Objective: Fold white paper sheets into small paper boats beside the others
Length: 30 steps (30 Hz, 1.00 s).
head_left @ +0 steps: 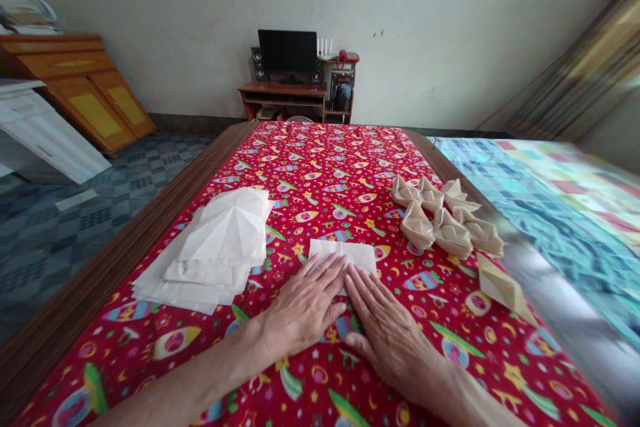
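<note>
A small folded sheet of white paper [345, 250] lies on the red patterned tablecloth [330, 200] right in front of me. My left hand [305, 303] rests flat on its left part, fingers stretched out. On the paper's right part, my right hand [385, 323] presses with straight fingers, its fingertips close to those of the left. The hands cover the paper's near edge. To the left is a stack of creased white paper sheets [225, 227], the top one marked with folds that fan out from a point.
Several folded paper boat-like shapes [450, 230] stand in two rows on the right. Nearer, a single folded paper piece [503, 288] lies by the cloth's right edge. A bed with a blue patterned cover [520, 213] adjoins the table's right side. Beyond is a desk with a monitor [289, 53].
</note>
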{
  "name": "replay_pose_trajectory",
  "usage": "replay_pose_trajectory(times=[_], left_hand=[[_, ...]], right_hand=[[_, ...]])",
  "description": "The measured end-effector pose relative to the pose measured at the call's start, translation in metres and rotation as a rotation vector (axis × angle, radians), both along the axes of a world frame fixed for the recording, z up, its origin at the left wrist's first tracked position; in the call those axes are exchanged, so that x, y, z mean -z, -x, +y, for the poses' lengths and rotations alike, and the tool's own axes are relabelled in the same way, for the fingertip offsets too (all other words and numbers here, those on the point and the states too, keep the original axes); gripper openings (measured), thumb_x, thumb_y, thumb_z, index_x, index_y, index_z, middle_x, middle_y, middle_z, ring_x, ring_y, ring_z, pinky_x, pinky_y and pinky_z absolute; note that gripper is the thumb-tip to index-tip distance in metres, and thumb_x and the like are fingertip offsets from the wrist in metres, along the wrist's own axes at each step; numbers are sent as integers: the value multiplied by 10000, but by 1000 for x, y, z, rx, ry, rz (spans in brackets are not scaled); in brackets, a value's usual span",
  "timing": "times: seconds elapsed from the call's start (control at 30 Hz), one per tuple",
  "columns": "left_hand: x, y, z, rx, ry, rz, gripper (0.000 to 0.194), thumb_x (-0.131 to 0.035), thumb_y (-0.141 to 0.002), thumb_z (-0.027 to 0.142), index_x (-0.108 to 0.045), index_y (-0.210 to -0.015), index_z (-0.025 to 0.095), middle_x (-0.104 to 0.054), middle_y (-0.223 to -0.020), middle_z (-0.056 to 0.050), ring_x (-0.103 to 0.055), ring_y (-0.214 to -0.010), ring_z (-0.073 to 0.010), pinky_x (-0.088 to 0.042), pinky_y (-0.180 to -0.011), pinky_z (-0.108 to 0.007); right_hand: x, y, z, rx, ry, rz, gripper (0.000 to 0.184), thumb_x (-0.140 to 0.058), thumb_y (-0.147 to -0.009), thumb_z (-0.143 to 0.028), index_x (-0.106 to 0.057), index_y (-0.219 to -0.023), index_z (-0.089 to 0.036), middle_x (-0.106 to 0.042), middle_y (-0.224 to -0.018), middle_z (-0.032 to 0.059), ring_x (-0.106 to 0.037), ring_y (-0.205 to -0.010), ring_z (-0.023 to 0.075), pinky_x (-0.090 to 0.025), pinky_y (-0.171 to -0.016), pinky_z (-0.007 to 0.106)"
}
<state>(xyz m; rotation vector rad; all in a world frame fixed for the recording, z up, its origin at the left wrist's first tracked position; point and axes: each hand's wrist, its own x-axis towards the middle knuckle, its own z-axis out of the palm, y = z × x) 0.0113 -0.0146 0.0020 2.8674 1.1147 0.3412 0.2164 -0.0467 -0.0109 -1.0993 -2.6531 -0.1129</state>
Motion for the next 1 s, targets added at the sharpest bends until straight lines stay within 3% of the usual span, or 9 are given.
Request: replay_pose_trajectory(times=[0.27,0.57,0.77,0.9,1.0], left_hand=[[-4,25,-14,12,8,72,479,-315,-978,374,-294,-1426,205,-272,-1511,-18,-223,-1396,-174,-189,-1143,-376],[-3,52,-33,-35,-60,130,483,-324,-980,356,-273,-1432,193,-295,-1500,-20,-247,-1387,-181,-179,-1141,-423],[-9,25,-32,23,-23,105,478,-308,-980,383,-342,-1400,159,-349,-1474,-59,-282,-1375,-192,-216,-1130,-397],[-4,-1,-12,86,8,16,474,-282,-982,393,-357,-1392,167,-319,-1490,-51,-253,-1387,-178,-196,-1139,-366],[1,-9,9,59,19,3,483,-271,-983,392,-352,-1397,157,-321,-1489,-55,-242,-1390,-178,-180,-1142,-365]], right_hand=[[7,-25,-4,2,55,-57,705,-400,-933,-458,-113,-1483,-122,-215,-1509,119,-179,-1393,257,-328,-1097,444],[2,-34,-12,32,6,-33,658,-444,-923,-354,-168,-1474,-124,-276,-1484,117,-274,-1363,262,-378,-1063,465],[0,-27,-13,53,-48,3,551,-464,-914,-325,-359,-1410,-109,-377,-1434,122,-353,-1326,259,-389,-1058,451],[-3,-24,-13,79,-57,-9,481,-428,-927,-286,-424,-1367,-91,-412,-1409,123,-398,-1299,257,-415,-1034,471],[-7,-23,-13,89,-57,-32,444,-398,-940,-268,-452,-1345,-94,-445,-1385,113,-427,-1280,250,-408,-1037,484]])
